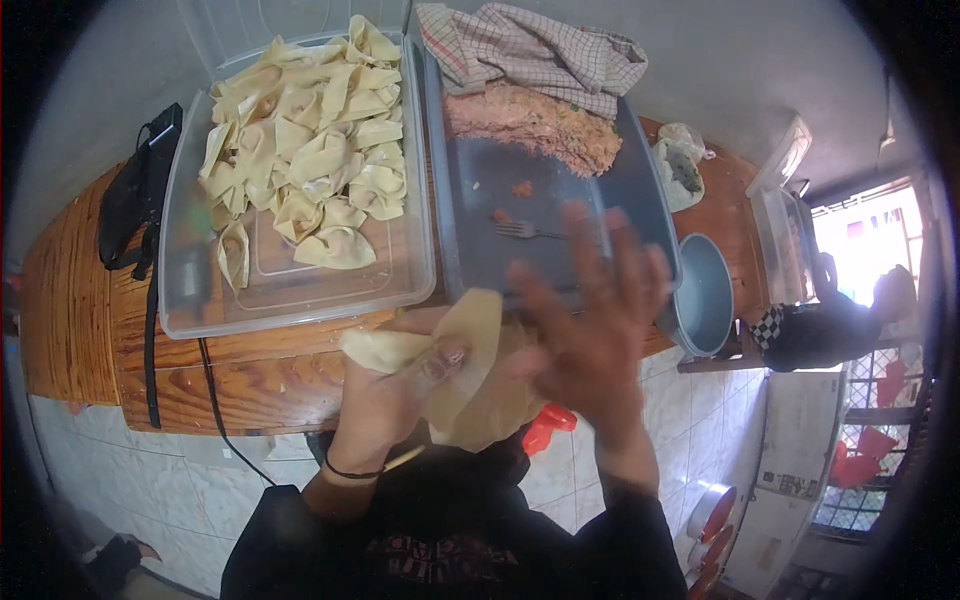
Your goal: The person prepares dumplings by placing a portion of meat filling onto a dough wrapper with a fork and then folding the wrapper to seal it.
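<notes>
My left hand [385, 395] holds a stack of pale round dumpling wrappers [470, 370], with a dab of filling on the top one by my thumb. A folded wrapper edge sticks out to the left. My right hand [590, 320] hovers over the stack with fingers spread, blurred, holding nothing; it is near the front edge of a grey tray [470, 200]. The tray carries a heap of pinkish minced filling [535, 125] at its far end and a fork [525, 230] in the middle. Left of it, a clear plastic bin [300, 290] holds several folded dumplings [310, 150].
Everything stands on a wooden table [230, 380]. A checked cloth [540, 50] lies behind the tray. A black bag and strap [135, 210] lie at left. A grey round pan [705, 295] sits at right, beside a clear container [780, 230]. White tiled floor lies below.
</notes>
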### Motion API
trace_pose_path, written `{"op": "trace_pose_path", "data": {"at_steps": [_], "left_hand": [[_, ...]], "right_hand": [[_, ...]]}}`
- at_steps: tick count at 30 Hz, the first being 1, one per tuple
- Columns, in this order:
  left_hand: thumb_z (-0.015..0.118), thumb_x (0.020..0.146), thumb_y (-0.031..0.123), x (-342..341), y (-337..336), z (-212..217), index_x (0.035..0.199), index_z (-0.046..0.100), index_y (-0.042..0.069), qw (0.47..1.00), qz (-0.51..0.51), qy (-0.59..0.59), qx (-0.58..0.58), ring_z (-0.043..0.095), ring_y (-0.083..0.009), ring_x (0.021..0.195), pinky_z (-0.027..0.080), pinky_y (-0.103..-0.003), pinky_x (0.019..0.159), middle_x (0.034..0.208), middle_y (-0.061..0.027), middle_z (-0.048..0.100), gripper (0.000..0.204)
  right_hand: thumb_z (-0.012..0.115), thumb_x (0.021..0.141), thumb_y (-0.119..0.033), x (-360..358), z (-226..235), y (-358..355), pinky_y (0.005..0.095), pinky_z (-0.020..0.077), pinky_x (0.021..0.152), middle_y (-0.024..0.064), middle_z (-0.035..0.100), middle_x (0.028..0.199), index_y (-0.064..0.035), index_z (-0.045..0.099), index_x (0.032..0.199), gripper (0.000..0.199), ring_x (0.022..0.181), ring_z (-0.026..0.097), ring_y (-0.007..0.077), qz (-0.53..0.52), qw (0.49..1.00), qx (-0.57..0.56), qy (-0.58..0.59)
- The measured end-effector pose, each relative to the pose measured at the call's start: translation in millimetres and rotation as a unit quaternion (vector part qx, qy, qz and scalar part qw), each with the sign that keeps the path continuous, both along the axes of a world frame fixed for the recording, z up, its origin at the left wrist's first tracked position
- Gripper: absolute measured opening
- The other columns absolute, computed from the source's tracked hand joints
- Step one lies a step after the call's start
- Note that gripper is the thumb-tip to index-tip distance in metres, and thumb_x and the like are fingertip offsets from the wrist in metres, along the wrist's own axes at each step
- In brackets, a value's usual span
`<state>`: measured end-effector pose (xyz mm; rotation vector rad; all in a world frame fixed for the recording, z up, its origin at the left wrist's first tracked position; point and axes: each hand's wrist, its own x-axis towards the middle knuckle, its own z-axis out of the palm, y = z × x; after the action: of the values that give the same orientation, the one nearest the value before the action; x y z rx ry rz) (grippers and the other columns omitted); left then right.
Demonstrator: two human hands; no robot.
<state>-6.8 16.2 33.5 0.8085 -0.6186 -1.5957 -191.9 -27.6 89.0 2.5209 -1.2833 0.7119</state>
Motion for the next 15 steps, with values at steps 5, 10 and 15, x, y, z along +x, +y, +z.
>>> {"op": "trace_pose_path", "data": {"at_steps": [5,10,15], "left_hand": [[0.066,0.088,0.007,-3.1,3.4,5.3,0.112,0.062,-0.004,0.999,0.023,-0.047,0.005,0.061,-0.0118,0.088,0.049,-0.026,0.078,0.100,-0.0068,0.066,0.027],[0.071,0.083,0.008,-0.8,5.9,9.0,0.113,0.059,-0.006,0.997,0.029,-0.073,-0.022,0.062,-0.0154,0.087,0.052,-0.027,0.076,0.102,-0.0112,0.065,0.035],[0.073,0.082,0.015,2.1,1.2,14.0,0.112,0.059,-0.005,0.990,0.000,-0.144,-0.007,0.061,-0.0148,0.090,0.049,-0.027,0.080,0.103,-0.0109,0.064,0.038]], "right_hand": [[0.029,0.084,-0.076,3.7,-7.7,5.0,0.0521,0.0072,0.109,0.0113,0.045,0.142,-0.0247,0.067,0.114,0.071,0.138,0.027,0.0345,0.062,0.997,-0.033,0.037],[0.028,0.079,-0.081,1.4,-4.9,6.7,0.0510,0.0031,0.109,0.0113,0.044,0.142,-0.0253,0.068,0.113,0.076,0.138,0.026,0.0322,0.055,0.998,0.007,0.014],[0.065,0.079,-0.049,-0.5,0.3,-9.0,0.0472,0.0318,0.101,0.0095,0.062,0.118,-0.0119,0.059,0.124,0.059,0.117,0.052,0.0304,0.071,0.948,0.245,-0.193]]}}
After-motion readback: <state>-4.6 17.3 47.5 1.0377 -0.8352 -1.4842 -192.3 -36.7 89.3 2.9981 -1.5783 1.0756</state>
